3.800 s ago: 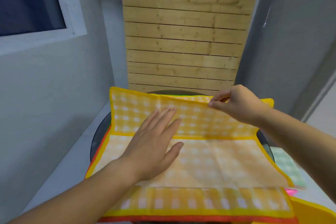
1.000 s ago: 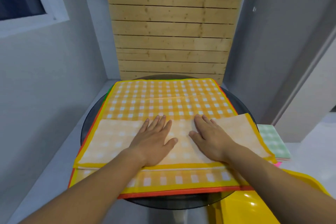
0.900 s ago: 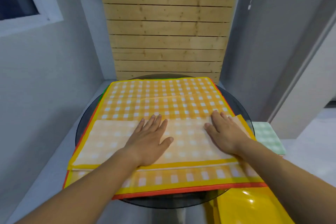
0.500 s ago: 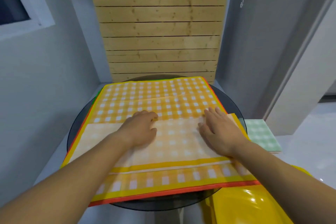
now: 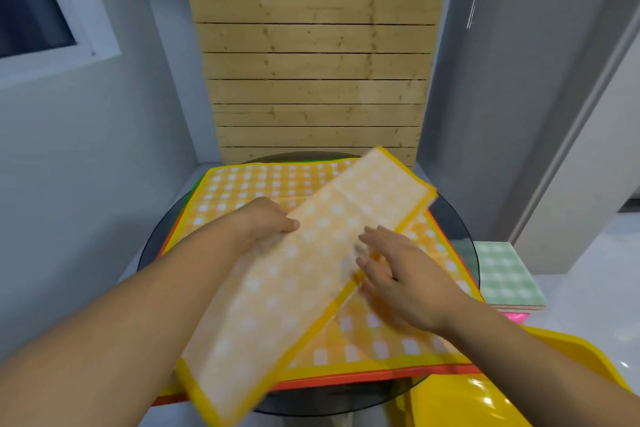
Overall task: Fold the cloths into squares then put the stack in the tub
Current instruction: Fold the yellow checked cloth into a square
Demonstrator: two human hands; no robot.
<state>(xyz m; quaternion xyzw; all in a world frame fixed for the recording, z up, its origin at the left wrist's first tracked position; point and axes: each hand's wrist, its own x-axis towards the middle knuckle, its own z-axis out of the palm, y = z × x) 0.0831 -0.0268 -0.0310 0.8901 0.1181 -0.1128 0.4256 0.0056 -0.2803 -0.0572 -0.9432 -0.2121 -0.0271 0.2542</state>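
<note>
A yellow-checked cloth folded into a long strip (image 5: 311, 274) lies diagonally, from near left to far right, over a pile of flat checked cloths (image 5: 433, 253) on a round glass table (image 5: 464, 218). My left hand (image 5: 266, 222) grips the strip's left edge near its middle. My right hand (image 5: 391, 270) lies on the strip's right edge with fingers spread; it is blurred. A yellow tub (image 5: 485, 392) shows at the bottom right. A stack of folded squares (image 5: 502, 274), green-checked on top, sits to the right of the table.
A wooden slat panel (image 5: 311, 62) stands behind the table, between grey walls. A window (image 5: 41, 10) is at the upper left. A white surface (image 5: 588, 288) stretches along the right, under the folded stack.
The folded strip lay straight across the pile under both flat hands. Now it is turned diagonal and partly raised, and my left hand has closed on its edge.
</note>
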